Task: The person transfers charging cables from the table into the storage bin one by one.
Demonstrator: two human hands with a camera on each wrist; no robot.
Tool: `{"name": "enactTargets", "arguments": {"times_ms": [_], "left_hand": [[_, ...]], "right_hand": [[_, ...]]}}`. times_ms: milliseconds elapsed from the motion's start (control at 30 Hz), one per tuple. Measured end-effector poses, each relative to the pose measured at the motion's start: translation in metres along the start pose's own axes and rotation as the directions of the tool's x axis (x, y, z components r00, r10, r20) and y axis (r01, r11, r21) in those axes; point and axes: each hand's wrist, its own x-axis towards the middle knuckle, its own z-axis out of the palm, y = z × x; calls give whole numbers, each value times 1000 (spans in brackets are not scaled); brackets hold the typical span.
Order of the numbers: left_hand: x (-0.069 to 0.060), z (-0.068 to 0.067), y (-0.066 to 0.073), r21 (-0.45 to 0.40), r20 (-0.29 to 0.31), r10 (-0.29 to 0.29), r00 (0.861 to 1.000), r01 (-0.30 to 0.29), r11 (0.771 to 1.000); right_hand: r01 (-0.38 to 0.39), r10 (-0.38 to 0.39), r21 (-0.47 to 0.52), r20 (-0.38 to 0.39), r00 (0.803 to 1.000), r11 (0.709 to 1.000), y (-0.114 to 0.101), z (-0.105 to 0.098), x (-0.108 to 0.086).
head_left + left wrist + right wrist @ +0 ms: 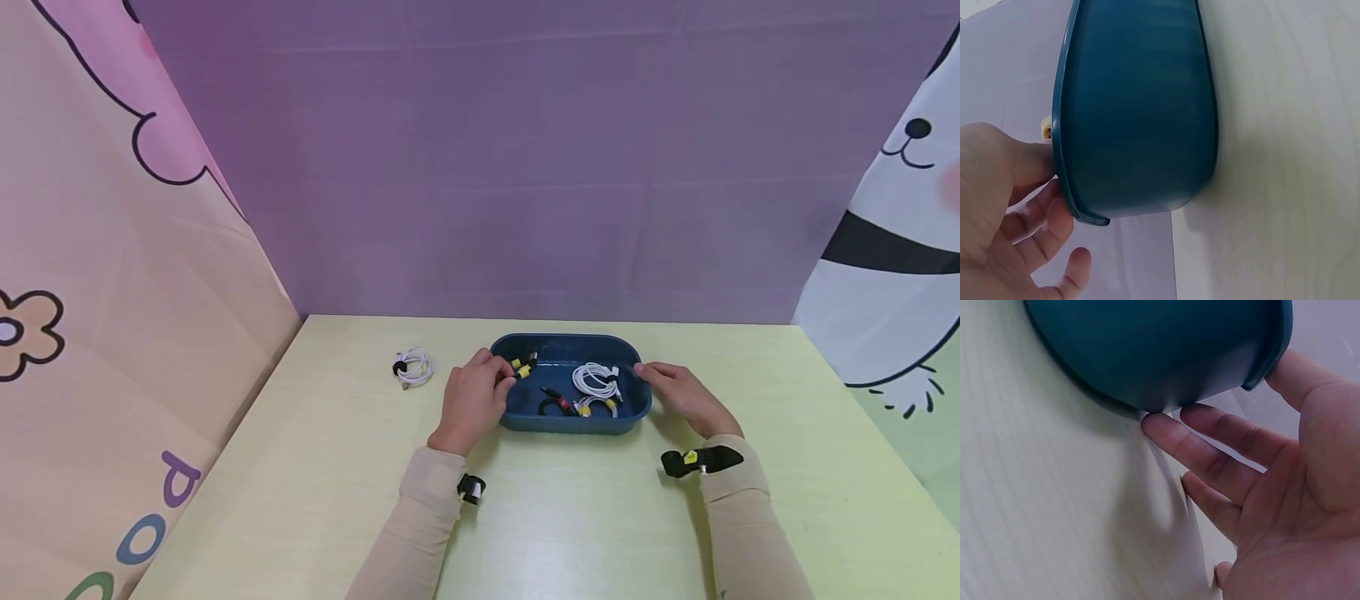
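Observation:
A dark blue plastic basin [566, 424] stands on the table. At its left end my left hand [472, 400] reaches over the rim, its curled fingers at a black cable with yellow connectors [524, 372]. The left wrist view shows the thumb at the rim with a bit of yellow behind it; the fingertips' hold is mostly hidden. My right hand [690, 400] grips the basin's right end, thumb on the rim and fingertips against the outer wall [1166, 375]. Inside lie a coiled white cable [595, 381], a black cable with a red part [555, 402] and a pale cable with yellow connectors [597, 406].
Left of the basin, a coiled white cable [415, 367] with a black tie lies on the pale wooden table [570, 517]. A purple cloth wall [480, 167] rises behind the table's far edge. Printed cloths hang on both sides.

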Motion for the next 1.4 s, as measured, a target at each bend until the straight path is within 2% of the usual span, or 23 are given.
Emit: {"name": "enactTargets", "arguments": {"times_ms": [233,567,833,1400], "left_hand": [[0,1,0,44,21,18,1000,-19,999],[-1,3,1,114,29,74,997,-77,990],[-2,2,1,170,77,82,994,-94,981],[-4,0,-7,109,96,41,995,-52,993]], "right_hand": [[-9,9,8,8,1000,1000,-1,0,0],[-14,13,11,9,1000,1000,-3,1,-2],[-16,16,1,3,1000,1000,-3,1,-2],[-14,14,24,-9,1000,1000,-6,6,-4]]}}
